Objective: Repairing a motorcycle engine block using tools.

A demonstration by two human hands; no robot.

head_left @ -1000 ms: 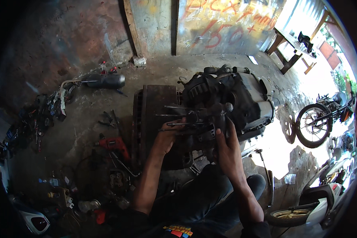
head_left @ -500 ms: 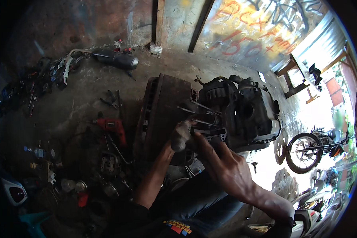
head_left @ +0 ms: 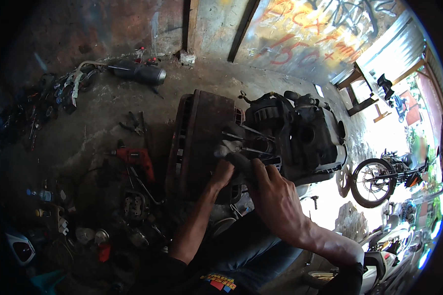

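Observation:
A dark engine block [head_left: 307, 140] lies on the floor before me, with metal studs [head_left: 255, 150] sticking out toward the left. Close to the stud ends is a pale grey rounded part [head_left: 226, 148], its kind unclear. My left hand [head_left: 223, 173] is closed just below that part; whatever its fingers grip is hidden. My right hand [head_left: 279, 199] has its fingers bent and closed around a dark grey, cloth-like thing [head_left: 241, 166] that reaches across to my left hand. Behind both hands stands a dark slotted crate [head_left: 206, 115], next to the engine.
Left of the crate lie a red power drill [head_left: 135, 156] and pliers [head_left: 133, 123]. A black exhaust muffler [head_left: 142, 74] rests near the wall. Loose engine parts [head_left: 134, 204] crowd the lower left. A motorcycle [head_left: 379, 179] stands at the right, near the bright opening.
The pale grey part sits higher, nearer the studs. My left hand has shifted slightly up and right, and the dark cloth-like thing now shows between my hands. The view has turned slightly.

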